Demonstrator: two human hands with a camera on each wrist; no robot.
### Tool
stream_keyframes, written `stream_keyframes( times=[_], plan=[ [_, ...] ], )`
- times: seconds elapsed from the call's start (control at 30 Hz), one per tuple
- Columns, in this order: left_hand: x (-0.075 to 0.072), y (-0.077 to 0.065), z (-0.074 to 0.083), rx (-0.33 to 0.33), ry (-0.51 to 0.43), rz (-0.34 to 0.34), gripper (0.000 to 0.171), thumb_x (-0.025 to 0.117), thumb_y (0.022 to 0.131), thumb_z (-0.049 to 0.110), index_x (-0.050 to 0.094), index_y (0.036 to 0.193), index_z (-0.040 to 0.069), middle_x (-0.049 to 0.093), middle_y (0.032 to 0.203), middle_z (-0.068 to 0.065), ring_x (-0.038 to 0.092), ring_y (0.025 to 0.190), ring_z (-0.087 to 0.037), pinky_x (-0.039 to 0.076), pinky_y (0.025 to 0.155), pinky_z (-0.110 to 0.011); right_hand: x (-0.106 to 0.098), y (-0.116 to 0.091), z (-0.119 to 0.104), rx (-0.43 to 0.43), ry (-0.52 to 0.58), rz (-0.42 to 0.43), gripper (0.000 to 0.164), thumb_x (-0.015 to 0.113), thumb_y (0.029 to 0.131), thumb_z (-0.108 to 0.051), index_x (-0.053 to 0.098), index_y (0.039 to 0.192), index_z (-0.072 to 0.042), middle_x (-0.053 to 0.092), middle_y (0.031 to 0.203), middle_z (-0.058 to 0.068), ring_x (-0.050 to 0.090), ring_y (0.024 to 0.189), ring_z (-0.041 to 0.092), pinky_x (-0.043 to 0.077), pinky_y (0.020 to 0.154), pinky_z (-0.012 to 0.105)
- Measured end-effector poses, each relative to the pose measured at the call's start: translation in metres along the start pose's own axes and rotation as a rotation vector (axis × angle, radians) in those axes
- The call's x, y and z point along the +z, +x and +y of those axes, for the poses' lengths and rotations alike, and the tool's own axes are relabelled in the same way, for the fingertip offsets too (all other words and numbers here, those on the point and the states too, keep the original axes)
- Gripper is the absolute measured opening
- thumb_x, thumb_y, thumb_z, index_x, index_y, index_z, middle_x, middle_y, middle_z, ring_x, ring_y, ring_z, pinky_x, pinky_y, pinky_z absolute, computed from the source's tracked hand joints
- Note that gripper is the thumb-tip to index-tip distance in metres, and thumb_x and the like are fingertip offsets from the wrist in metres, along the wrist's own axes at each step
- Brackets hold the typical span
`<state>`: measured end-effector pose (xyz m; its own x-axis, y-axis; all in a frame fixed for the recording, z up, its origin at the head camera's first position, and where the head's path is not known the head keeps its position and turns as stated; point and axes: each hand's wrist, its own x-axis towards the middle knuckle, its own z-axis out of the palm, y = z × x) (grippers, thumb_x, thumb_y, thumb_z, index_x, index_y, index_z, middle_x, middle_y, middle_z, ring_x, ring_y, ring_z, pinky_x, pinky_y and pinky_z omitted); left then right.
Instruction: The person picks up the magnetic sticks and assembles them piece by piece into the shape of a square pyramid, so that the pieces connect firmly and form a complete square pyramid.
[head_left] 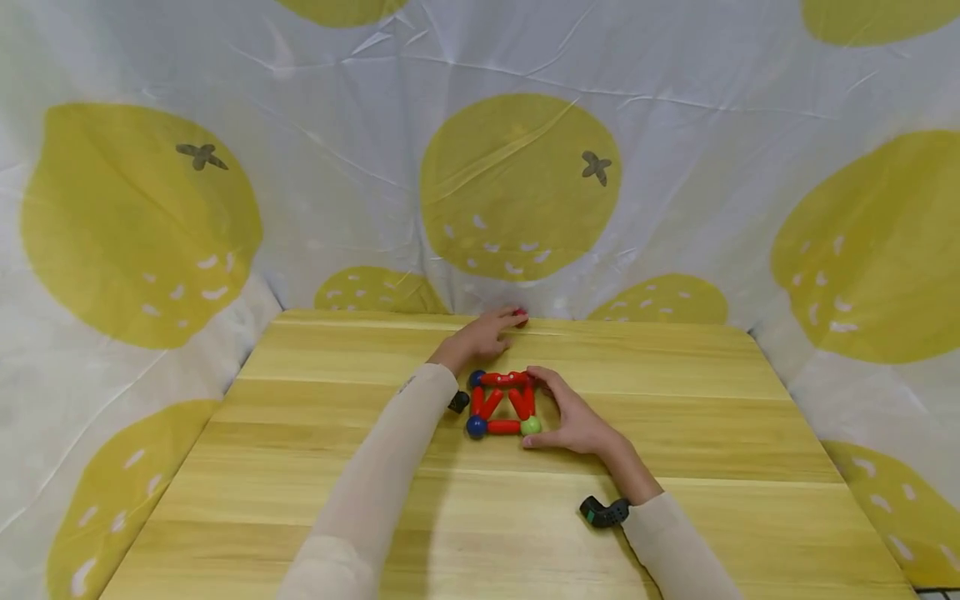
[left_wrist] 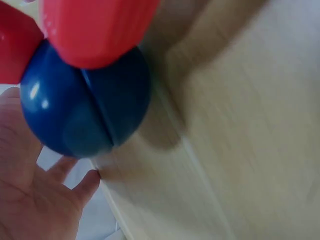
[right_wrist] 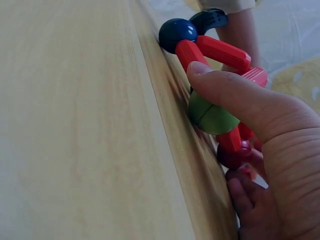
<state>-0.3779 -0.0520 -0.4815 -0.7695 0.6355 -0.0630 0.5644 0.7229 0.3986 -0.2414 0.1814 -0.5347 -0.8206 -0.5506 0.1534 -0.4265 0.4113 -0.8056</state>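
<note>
A frame of red rods (head_left: pixel 503 427) and balls, which looks like a magnetic building set, lies mid-table. Its near corners are a blue ball (head_left: pixel 476 427) and a light green ball (head_left: pixel 531 426); another blue ball (head_left: pixel 477 378) sits at the far left corner. My right hand (head_left: pixel 573 417) grips the frame's right side, thumb by the green ball (right_wrist: pixel 212 114) and fingers around the far corner, near a dark red ball (right_wrist: pixel 233 154). Beyond the frame, my left hand (head_left: pixel 482 336) reaches with extended fingers to a small red piece (head_left: pixel 521 315) at the table's back edge, partly hidden by the fingertips.
The wooden table (head_left: pixel 337 450) ends at a white cloth (head_left: pixel 360 167) printed with yellow fruit, hanging behind and at both sides. Black wrist devices, such as the right one (head_left: pixel 604 512), sit on both wrists. The left forearm (head_left: pixel 375 492) passes left of the frame.
</note>
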Motion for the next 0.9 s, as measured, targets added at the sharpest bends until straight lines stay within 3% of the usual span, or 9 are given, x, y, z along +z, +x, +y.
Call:
stream_keyframes(
  times=[0.17, 0.3, 0.5, 0.6, 0.73, 0.9],
  plan=[
    [-0.002, -0.002, 0.003, 0.014, -0.003, 0.061, 0.057, 0.056, 0.102, 0.007, 0.044, 0.157, 0.013, 0.029, 0.165, -0.014, 0.035, 0.151, -0.033, 0.034, 0.123, -0.047, -0.001, -0.001, 0.0, -0.004, 0.009, 0.011, 0.118, 0.096, 0.071, -0.038, 0.025, 0.162, -0.013, 0.04, 0.159, 0.002, 0.038, 0.149, 0.026, 0.03, 0.123, 0.053],
    [-0.002, -0.005, 0.005, -0.001, 0.049, 0.049, 0.056, 0.056, 0.103, 0.01, 0.044, 0.157, 0.013, 0.028, 0.168, -0.014, 0.033, 0.152, -0.036, 0.032, 0.124, -0.048, 0.0, 0.0, 0.0, 0.008, 0.027, 0.004, 0.119, 0.096, 0.071, -0.037, 0.024, 0.162, -0.013, 0.04, 0.159, 0.002, 0.037, 0.15, 0.025, 0.029, 0.124, 0.052],
    [-0.001, -0.018, 0.001, -0.037, 0.023, 0.079, 0.033, 0.058, 0.105, 0.012, 0.064, 0.137, 0.009, 0.06, 0.141, -0.01, 0.055, 0.132, -0.03, 0.042, 0.117, -0.043, 0.005, 0.0, -0.002, 0.013, 0.031, 0.006, 0.117, 0.096, 0.072, -0.03, 0.024, 0.162, -0.011, 0.039, 0.16, 0.004, 0.036, 0.151, 0.026, 0.028, 0.125, 0.052],
    [0.0, -0.029, -0.004, -0.049, -0.052, 0.142, 0.035, 0.06, 0.105, 0.014, 0.063, 0.139, 0.007, 0.064, 0.138, -0.01, 0.059, 0.128, -0.029, 0.046, 0.113, -0.041, 0.008, 0.001, -0.001, 0.009, 0.049, 0.021, 0.116, 0.097, 0.072, -0.022, 0.024, 0.161, -0.008, 0.039, 0.16, 0.01, 0.036, 0.151, 0.031, 0.027, 0.125, 0.055],
    [0.001, -0.045, -0.009, -0.044, -0.255, 0.255, 0.042, 0.066, 0.102, 0.017, 0.059, 0.142, 0.005, 0.062, 0.142, -0.014, 0.064, 0.125, -0.03, 0.053, 0.107, -0.041, 0.007, 0.002, -0.001, -0.006, 0.065, 0.033, 0.116, 0.096, 0.071, -0.015, 0.024, 0.161, -0.004, 0.038, 0.16, 0.018, 0.035, 0.151, 0.038, 0.024, 0.124, 0.059],
    [0.001, -0.071, -0.002, 0.013, -0.498, 0.364, 0.04, 0.071, 0.099, 0.019, 0.064, 0.137, 0.009, 0.065, 0.134, -0.011, 0.068, 0.117, -0.027, 0.057, 0.101, -0.038, 0.005, 0.003, -0.001, 0.0, 0.045, 0.03, 0.116, 0.097, 0.071, -0.021, 0.025, 0.162, -0.01, 0.039, 0.16, 0.011, 0.036, 0.15, 0.033, 0.026, 0.124, 0.056]
  ],
)
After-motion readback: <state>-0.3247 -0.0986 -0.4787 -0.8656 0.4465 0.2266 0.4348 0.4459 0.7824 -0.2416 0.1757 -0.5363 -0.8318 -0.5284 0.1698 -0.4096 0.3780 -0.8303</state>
